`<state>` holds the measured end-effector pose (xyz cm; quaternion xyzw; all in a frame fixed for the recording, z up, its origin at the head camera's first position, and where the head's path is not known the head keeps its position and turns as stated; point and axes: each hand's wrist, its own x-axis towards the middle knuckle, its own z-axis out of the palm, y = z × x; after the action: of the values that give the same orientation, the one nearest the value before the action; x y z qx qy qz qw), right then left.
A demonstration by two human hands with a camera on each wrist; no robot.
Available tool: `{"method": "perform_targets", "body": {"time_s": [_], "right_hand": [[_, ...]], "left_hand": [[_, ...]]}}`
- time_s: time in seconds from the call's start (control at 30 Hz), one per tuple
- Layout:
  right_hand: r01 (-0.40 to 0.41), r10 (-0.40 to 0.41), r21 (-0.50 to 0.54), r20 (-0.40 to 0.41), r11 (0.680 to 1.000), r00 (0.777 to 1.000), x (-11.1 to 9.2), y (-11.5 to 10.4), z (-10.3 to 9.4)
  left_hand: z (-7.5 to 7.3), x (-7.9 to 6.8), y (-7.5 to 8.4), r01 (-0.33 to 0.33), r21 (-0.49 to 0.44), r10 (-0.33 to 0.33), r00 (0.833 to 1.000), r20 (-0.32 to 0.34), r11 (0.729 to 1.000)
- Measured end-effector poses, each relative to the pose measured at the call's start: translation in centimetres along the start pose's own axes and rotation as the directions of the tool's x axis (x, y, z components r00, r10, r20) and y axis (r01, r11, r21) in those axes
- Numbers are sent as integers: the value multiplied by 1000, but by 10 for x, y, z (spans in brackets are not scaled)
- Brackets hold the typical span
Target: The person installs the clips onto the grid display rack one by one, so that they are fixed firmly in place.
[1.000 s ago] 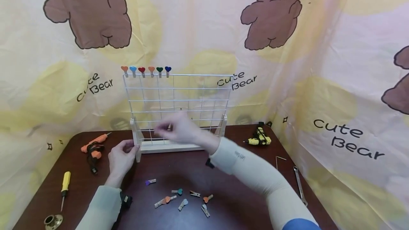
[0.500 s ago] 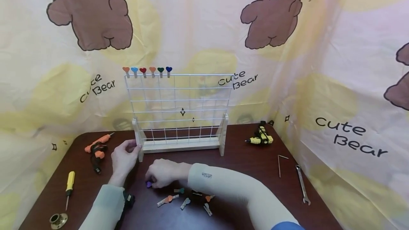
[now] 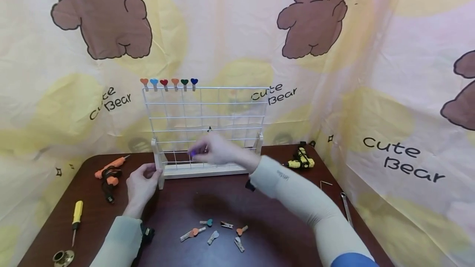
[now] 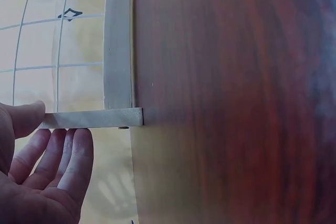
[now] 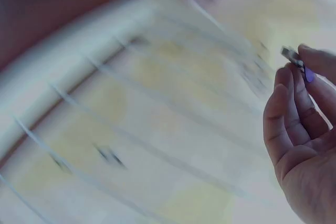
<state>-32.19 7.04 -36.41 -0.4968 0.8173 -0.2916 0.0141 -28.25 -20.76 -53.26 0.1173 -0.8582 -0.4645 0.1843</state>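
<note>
My right hand (image 3: 215,148) is raised in front of the white wire grid rack (image 3: 233,117). Between thumb and fingertips it pinches a small clothespin with a purple heart (image 5: 308,74); the fingers partly hide it. My left hand (image 3: 142,184) grips the left wooden leg (image 4: 94,118) of the rack's base, thumb on one side and fingers on the other. Along the grid's top wire, at the left, stands a row of several heart clothespins, among them a red one (image 3: 164,82) and a dark blue one (image 3: 194,81). Several more, such as a light blue one (image 3: 213,238), lie on the table.
On the dark wood table (image 3: 178,201), an orange corded tool (image 3: 111,168), a yellow screwdriver (image 3: 76,213) and a brass flanged fitting (image 3: 64,257) lie left. A yellow corded tool (image 3: 301,160), a hex key (image 3: 326,183) and a wrench (image 3: 346,207) lie right. Printed cloth hangs behind.
My right hand went down to the table, took hold of the purple heart clothespin, and has risen with it to the front of the grid. The left hand stays on the leg.
</note>
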Motion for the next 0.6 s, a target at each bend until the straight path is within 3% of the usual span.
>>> {"method": "perform_targets", "body": {"time_s": [0.1, 0.2, 0.3, 0.37, 0.47, 0.6], "right_hand": [[-59, 71, 100, -123, 993, 990, 7, -15, -53], [-141, 174, 145, -250, 979, 952, 18, -28, -102], [-207, 228, 96, -360, 974, 905, 32, -35, -139], [-242, 235, 31, -389, 970, 891, 42, -36, -155], [-256, 220, -54, -363, 965, 906, 55, -34, -166], [-254, 218, -83, -305, 964, 927, 64, -32, -164]], "left_hand": [[-1, 0, 0, -1, 5, 1, 1000, 1, 1000], [-2, 0, 1, -15, 8, 15, 1000, -9, 1000], [-1, 0, 1, -18, 13, 18, 1000, -14, 1000], [-1, 0, 1, -23, 15, 24, 1000, -16, 1000], [0, -1, 1, -20, 21, 21, 1000, -14, 1000], [-1, -2, 0, -20, 29, 20, 1000, -11, 999]]}}
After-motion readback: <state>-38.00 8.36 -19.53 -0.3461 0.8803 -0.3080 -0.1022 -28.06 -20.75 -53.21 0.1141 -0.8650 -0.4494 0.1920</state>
